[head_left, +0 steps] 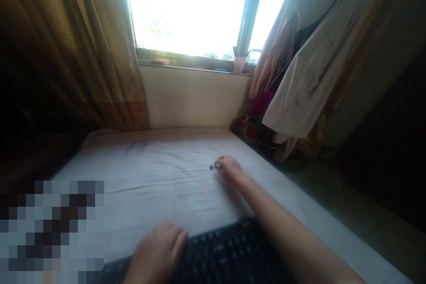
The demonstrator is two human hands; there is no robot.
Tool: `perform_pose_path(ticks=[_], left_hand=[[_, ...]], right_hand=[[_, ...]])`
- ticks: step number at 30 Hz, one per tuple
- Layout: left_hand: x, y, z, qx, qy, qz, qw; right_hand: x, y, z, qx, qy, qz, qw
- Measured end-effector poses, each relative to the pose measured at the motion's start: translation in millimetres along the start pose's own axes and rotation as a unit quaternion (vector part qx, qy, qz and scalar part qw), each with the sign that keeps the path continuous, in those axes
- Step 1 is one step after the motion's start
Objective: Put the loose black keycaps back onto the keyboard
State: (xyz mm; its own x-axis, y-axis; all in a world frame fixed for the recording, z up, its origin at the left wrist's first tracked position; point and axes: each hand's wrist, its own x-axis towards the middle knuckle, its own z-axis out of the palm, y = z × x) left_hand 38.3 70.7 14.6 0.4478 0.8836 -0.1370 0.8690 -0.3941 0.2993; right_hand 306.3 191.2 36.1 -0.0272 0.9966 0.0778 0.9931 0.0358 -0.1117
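My right hand is stretched far out over a pale sheet-covered surface, its fingers curled and pinched on a small dark-and-silver object that lies on the sheet. What the object is I cannot make out. My left hand rests near me on the left part of a black keyboard, its fingers together and bent down over the keyboard's far edge. The keyboard lies at the near edge of the sheet, under my right forearm.
A bright window with a sill and a small pink pot stands beyond the surface. Brown curtains hang at left. Clothes hang at right above a heap of dark red items. A blurred patch covers the lower left.
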Motion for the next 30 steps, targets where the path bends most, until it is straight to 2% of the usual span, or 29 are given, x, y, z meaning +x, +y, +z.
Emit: perform_pose_path(ticks=[7, 13, 16, 21, 24, 27, 30], left_hand=[[-1, -2, 3.7, 0.000, 0.022, 0.010, 1.000], [0, -1, 0.3, 0.004, 0.005, 0.001, 1.000], [0, -1, -0.9, 0.011, 0.012, 0.011, 1.000], [-2, 0, -1.8, 0.039, 0.021, 0.031, 0.999], [-6, 5, 0.3, 0.048, 0.058, 0.064, 0.995], [-10, 15, 7.0, 0.033, 0.110, 0.130, 0.985], [-12, 32, 17.1, 0.021, 0.142, 0.198, 0.970]], right_hand=[[21, -1, 20, -0.027, 0.028, -0.013, 0.999], [11, -8, 9, 0.009, 0.039, -0.032, 0.999], [-16, -10, -4, 0.049, 0.016, -0.050, 0.997], [-91, -10, -24, 0.117, -0.041, -0.075, 0.989], [-130, -9, -30, 0.178, -0.071, -0.113, 0.975], [-151, -9, -28, 0.174, -0.089, -0.124, 0.973], [-156, -10, -20, 0.158, -0.083, -0.135, 0.975]])
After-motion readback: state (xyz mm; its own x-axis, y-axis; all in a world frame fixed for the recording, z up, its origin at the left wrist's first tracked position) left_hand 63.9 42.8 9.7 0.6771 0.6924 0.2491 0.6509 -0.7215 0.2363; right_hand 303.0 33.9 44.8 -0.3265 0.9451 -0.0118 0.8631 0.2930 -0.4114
